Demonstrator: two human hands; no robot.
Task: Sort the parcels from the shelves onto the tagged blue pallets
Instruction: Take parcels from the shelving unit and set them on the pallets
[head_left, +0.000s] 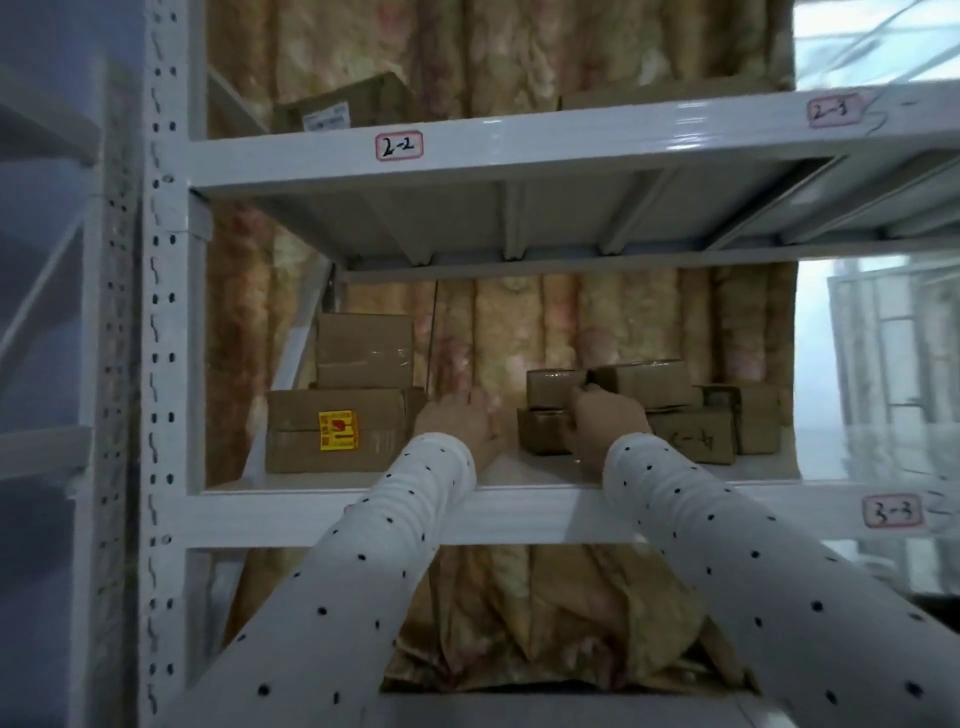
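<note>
Cardboard parcels (558, 387) are sitting on the shelf (363, 506); right hand (608, 421) is gripping one, left hand (460, 421) is reaching with relaxed fingers.

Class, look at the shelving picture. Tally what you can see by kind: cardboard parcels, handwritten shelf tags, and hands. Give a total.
Cardboard parcels: 8 (large box with yellow sticker, box stacked on it, five in the right cluster, one on the upper shelf)
Shelf tags: 3
Hands: 2 (left hand, right hand)
Total: 13
</note>
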